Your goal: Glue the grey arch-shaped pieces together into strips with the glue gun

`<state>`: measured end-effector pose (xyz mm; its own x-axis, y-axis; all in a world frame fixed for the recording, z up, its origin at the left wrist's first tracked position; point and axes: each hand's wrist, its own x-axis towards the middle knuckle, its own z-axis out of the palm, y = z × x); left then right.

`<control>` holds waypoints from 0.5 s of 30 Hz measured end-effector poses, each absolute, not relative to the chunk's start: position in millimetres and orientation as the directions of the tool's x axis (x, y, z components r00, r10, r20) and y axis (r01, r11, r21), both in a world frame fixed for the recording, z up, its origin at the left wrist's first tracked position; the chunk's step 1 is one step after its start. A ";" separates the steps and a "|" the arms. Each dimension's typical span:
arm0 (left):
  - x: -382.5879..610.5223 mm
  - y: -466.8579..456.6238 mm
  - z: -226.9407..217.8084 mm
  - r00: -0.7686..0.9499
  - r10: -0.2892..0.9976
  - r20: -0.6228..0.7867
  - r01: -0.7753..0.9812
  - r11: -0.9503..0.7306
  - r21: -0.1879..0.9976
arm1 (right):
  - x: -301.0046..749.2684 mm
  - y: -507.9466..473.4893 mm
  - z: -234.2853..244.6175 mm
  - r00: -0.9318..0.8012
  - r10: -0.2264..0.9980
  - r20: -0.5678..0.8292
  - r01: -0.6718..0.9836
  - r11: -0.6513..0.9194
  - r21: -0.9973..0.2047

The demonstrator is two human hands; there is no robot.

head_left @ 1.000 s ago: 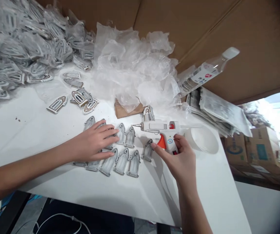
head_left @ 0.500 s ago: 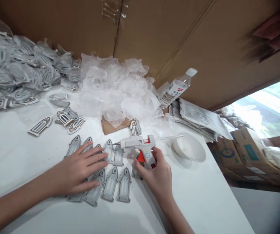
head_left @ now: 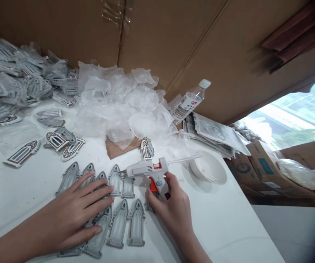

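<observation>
1. Cardboard wall (head_left: 157, 40) stands beyond both hands' fingers; bright window (head_left: 297, 113) and cartons (head_left: 256, 160) lie well off to the right of the right fingers. Work surface under both hands: white table (head_left: 228, 226).
2. Right hand (head_left: 171, 204), as I see it on my feed: fingers closed round the handle of the glue gun (head_left: 149, 170), thumb near its red trigger. Clear stick (head_left: 185, 159) projects from the gun's back, above and right of these fingers.
3. Nozzle points left, towards the left fingertips, above the far row of grey arch pieces (head_left: 137, 224). Contact with a piece: I cannot tell.
4. Left hand (head_left: 78, 212): palm down, fingers spread wide, gripping nothing that I can see. It covers part of the arch pieces; others show beyond the fingertips and to their right. One more is partly hidden by the right thumb.
5. Beyond the left fingers: loose brown-patterned arches (head_left: 23, 153), then a heap of wrapped pieces (head_left: 15, 76).
6. Beyond the right fingers: crumpled plastic bags (head_left: 135, 95), tilted bottle (head_left: 189, 106), stacked flat sheets (head_left: 215, 133). White bowl (head_left: 223, 175) sits near, to their right.
</observation>
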<state>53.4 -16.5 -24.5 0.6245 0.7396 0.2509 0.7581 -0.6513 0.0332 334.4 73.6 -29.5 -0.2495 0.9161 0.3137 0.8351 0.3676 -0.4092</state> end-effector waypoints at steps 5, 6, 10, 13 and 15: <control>52.8 -16.3 -23.9 0.615 0.740 0.273 0.760 -0.649 0.049 | 334.3 73.4 -30.1 -0.251 0.917 0.311 0.843 0.365 -0.396; 52.6 -16.1 -23.8 0.617 0.738 0.274 0.758 -0.651 0.048 | 334.0 73.4 -29.8 -0.251 0.916 0.312 0.844 0.365 -0.393; 52.6 -15.2 -23.6 0.628 0.728 0.274 0.747 -0.663 0.051 | 332.8 73.6 -29.0 -0.256 0.913 0.318 0.848 0.370 -0.380; 52.7 -15.8 -23.8 0.618 0.732 0.287 0.751 -0.657 0.058 | 332.5 73.6 -29.6 -0.259 0.911 0.322 0.851 0.373 -0.370; 52.7 -16.5 -23.8 0.616 0.735 0.285 0.753 -0.655 0.059 | 332.6 73.6 -30.4 -0.266 0.905 0.332 0.852 0.382 -0.357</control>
<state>52.7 -16.5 -23.8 0.6160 0.7346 0.2846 0.7534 -0.6548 0.0594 332.6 73.6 -30.4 -0.2665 0.9049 0.3318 0.8525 0.3819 -0.3570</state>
